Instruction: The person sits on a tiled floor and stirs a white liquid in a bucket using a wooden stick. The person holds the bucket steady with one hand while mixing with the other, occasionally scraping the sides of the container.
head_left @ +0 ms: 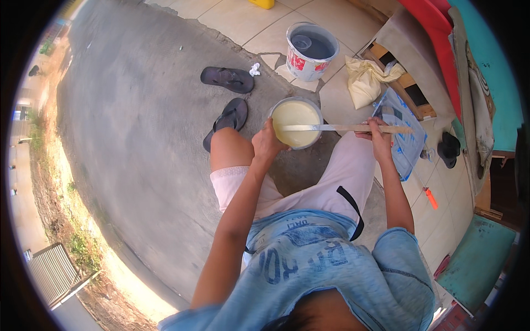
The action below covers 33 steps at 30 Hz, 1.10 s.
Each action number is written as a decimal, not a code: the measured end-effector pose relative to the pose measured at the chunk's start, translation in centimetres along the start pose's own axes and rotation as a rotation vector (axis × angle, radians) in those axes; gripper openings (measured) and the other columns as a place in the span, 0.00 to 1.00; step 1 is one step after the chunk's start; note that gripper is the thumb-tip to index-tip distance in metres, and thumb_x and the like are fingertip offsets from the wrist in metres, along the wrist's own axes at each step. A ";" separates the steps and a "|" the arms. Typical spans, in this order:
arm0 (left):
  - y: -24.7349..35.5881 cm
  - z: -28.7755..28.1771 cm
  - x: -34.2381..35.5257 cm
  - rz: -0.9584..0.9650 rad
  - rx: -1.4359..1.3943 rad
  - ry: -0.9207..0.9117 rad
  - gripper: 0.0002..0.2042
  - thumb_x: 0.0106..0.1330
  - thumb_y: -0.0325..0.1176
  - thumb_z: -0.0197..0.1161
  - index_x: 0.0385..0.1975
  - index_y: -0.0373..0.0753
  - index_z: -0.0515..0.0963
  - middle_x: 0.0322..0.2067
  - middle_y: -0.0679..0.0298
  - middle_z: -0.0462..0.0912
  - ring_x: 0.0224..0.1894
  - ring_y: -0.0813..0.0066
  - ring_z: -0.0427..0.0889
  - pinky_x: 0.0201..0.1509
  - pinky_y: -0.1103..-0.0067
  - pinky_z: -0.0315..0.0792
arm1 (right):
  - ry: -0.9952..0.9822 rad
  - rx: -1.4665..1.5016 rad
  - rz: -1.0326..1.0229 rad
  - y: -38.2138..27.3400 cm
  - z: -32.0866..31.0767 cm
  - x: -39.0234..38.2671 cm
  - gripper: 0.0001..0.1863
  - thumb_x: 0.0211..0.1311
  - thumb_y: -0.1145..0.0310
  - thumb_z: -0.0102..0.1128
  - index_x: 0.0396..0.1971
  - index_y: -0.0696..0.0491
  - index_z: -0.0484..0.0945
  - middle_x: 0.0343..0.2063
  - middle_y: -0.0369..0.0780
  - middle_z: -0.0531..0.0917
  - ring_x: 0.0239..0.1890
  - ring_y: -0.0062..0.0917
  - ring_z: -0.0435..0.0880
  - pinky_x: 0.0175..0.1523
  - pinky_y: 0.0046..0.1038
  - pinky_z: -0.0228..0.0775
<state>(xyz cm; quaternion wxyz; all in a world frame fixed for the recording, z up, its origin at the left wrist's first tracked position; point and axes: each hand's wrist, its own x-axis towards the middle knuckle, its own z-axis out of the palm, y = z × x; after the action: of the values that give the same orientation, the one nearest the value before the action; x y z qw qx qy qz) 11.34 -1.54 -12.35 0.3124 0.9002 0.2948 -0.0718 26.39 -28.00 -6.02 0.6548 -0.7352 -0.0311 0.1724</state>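
Note:
Between my knees is a round bucket (318, 142) of pale yellow, creamy liquid (294, 114). My left hand (268, 142) grips its near left rim, fingers wrapped round the edge. In my right hand (379, 134), closed round it, is a long flat wooden stick (345, 128). The stick lies level across the bucket; its whitened end reaches over or into the liquid at the left, and how deep it dips I cannot tell. Its bare brown end sticks out to the right past my fist.
A white bucket (301, 65) of grey water with a clear cup in it stands ahead. Right of it are a pale yellow bag (364, 83), a blue-and-clear plastic sheet (407, 140), and an orange-handled tool (430, 197). Black flip-flops (227, 79) lie on the concrete (143, 127).

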 end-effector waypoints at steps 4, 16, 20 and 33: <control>-0.1 -0.2 -0.2 0.012 -0.032 0.009 0.53 0.25 0.40 0.80 0.59 0.34 0.59 0.41 0.53 0.80 0.41 0.57 0.81 0.43 0.70 0.75 | 0.013 -0.037 -0.092 -4.5 -0.8 -1.2 0.13 0.65 0.64 0.50 0.29 0.60 0.73 0.27 0.44 0.80 0.26 0.26 0.83 0.32 0.24 0.80; -1.0 0.8 -0.1 0.040 -0.017 0.048 0.52 0.26 0.43 0.79 0.58 0.35 0.60 0.32 0.52 0.82 0.38 0.56 0.82 0.41 0.69 0.75 | 0.012 -0.278 -0.399 -16.1 -3.5 -4.2 0.16 0.65 0.61 0.49 0.26 0.60 0.73 0.27 0.47 0.81 0.27 0.27 0.82 0.33 0.25 0.79; -0.9 0.9 0.0 0.045 -0.009 0.058 0.53 0.25 0.42 0.79 0.59 0.35 0.59 0.32 0.51 0.82 0.37 0.56 0.82 0.41 0.70 0.75 | -0.052 -0.334 -0.381 -16.2 -2.2 -4.4 0.17 0.65 0.63 0.50 0.24 0.61 0.75 0.26 0.44 0.81 0.29 0.24 0.81 0.34 0.24 0.77; -1.3 1.1 0.0 0.045 -0.024 0.068 0.54 0.24 0.43 0.79 0.59 0.35 0.59 0.33 0.51 0.82 0.39 0.57 0.82 0.42 0.70 0.75 | -0.493 -0.690 -0.603 -3.1 9.7 1.6 0.10 0.57 0.69 0.55 0.22 0.60 0.74 0.14 0.43 0.72 0.17 0.27 0.70 0.28 0.28 0.65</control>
<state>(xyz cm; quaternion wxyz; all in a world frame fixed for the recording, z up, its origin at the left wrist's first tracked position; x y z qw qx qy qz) 10.70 -1.40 -13.86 0.3143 0.9047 0.2860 -0.0307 25.63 -17.92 -4.12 0.3682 -0.8041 -0.4499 0.1241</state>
